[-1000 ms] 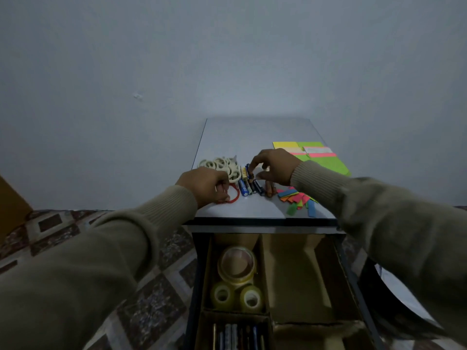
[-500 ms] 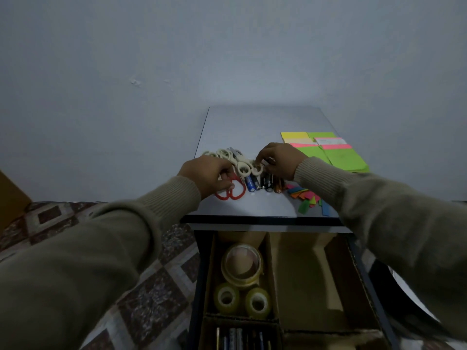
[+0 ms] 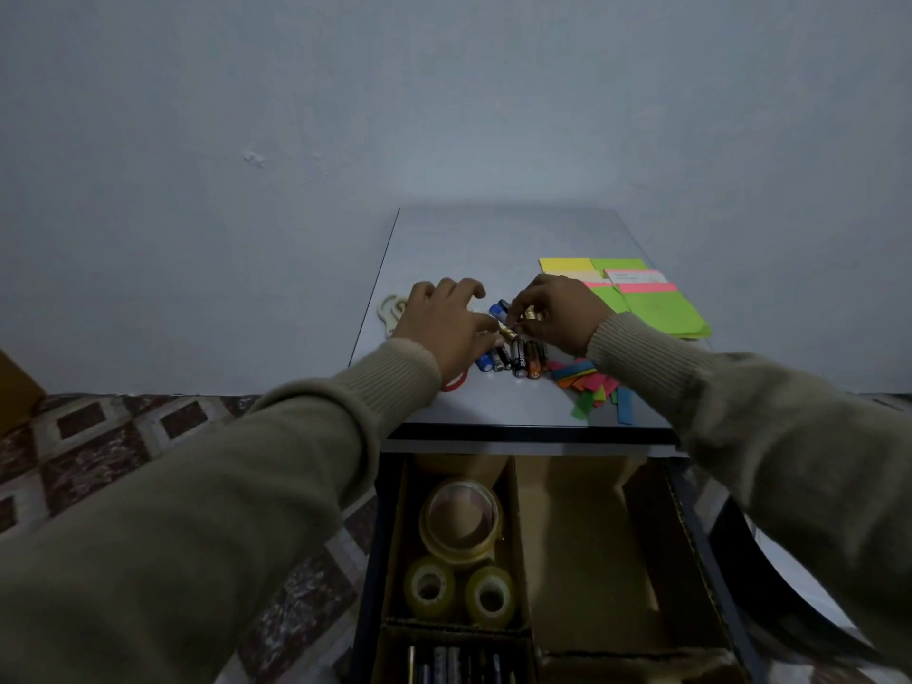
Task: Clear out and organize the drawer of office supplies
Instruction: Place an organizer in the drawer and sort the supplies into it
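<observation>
Gathering batteries (image 3: 515, 356) on the tabletop (image 3: 493, 249): right hand (image 3: 557, 320) pinches what looks like one, left hand (image 3: 446, 320) spreads open beside them; next, move them into the drawer (image 3: 592, 560)

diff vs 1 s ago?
The right hand has lifted and now pinches a battery above the battery row. The left hand has slid over the scissors, fingers spread. Tape rolls, sticky notes and flags unchanged.

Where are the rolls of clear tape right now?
The tape rolls sit in the open drawer's left compartment, below the tabletop, just behind the pens.
</observation>
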